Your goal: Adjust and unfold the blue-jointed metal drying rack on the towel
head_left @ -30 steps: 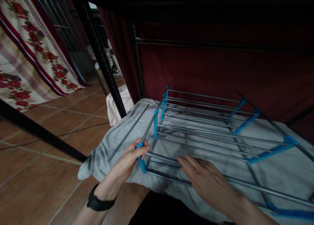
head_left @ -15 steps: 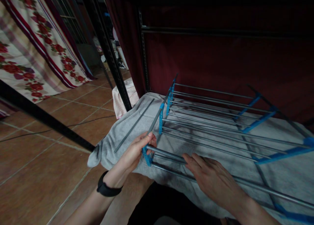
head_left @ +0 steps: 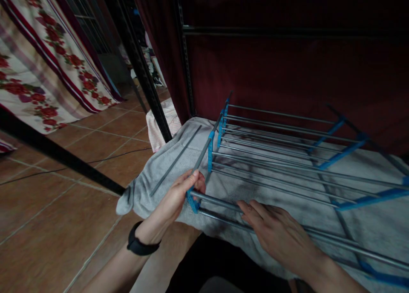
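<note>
Lying unjoined toward eight o'clock: thin straight grey metal rod [head_left: 175, 161] on soft, rumpled grey plush blanket [head_left: 153, 169]. Wrapped in left hand [head_left: 179, 193], seven o'clock: slim grey side tube [head_left: 202, 154], at perforated blue plastic bracket [head_left: 194, 202]. Spanning centre to four: tiered rack of shiny round metal bars [head_left: 287, 165], largely assembled by looks. Between four and five: right hand [head_left: 277, 231] over bars, fingers nearly straight, grip unclear.

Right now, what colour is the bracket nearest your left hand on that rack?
The bracket is blue; the head view, the only one, shows it.
</note>
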The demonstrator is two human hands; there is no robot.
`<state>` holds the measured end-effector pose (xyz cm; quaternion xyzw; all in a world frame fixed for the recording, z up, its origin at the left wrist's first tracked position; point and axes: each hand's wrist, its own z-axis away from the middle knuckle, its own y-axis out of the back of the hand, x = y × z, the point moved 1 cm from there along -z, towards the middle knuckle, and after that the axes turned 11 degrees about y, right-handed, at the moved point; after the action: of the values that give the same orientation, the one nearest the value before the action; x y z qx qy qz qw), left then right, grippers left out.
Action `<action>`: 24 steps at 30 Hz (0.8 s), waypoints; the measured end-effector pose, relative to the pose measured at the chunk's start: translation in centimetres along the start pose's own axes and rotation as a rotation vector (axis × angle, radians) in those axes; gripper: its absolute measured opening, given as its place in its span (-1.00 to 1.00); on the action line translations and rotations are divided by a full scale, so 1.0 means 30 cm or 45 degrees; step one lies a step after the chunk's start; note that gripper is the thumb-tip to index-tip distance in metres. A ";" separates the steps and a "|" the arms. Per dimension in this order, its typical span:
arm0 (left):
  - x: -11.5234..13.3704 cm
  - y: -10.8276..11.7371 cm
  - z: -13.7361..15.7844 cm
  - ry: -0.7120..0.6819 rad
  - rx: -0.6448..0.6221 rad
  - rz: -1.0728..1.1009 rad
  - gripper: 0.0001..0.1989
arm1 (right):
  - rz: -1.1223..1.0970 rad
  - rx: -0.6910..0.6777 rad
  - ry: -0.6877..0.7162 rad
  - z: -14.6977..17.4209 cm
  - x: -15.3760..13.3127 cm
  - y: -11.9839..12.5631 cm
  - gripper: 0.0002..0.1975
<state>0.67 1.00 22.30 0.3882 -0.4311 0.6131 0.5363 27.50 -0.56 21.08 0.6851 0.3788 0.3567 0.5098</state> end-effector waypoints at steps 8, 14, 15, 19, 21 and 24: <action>-0.002 -0.002 -0.001 0.006 -0.006 0.005 -0.57 | -0.047 -0.004 -0.030 -0.005 -0.002 0.016 -0.56; -0.007 0.004 -0.008 -0.037 0.030 -0.076 -0.58 | -0.059 0.062 -0.028 -0.021 -0.002 0.013 -0.67; -0.007 0.004 -0.010 -0.043 0.044 -0.089 -0.57 | -0.045 0.074 -0.030 -0.024 -0.004 0.012 -0.66; -0.008 0.014 -0.024 -0.042 0.137 -0.111 -0.55 | 0.038 0.127 -0.040 -0.028 -0.011 0.010 -0.65; -0.014 0.029 -0.039 -0.020 0.165 -0.116 -0.54 | 0.083 0.170 -0.087 -0.013 -0.008 0.009 -0.61; -0.036 0.065 -0.072 0.034 0.203 -0.126 -0.48 | 0.133 0.191 -0.209 0.031 0.000 -0.003 -0.66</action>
<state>-1.16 2.58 20.35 0.4423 -0.3539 0.6233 0.5391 28.30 -0.94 20.79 0.7670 0.3251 0.2964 0.4671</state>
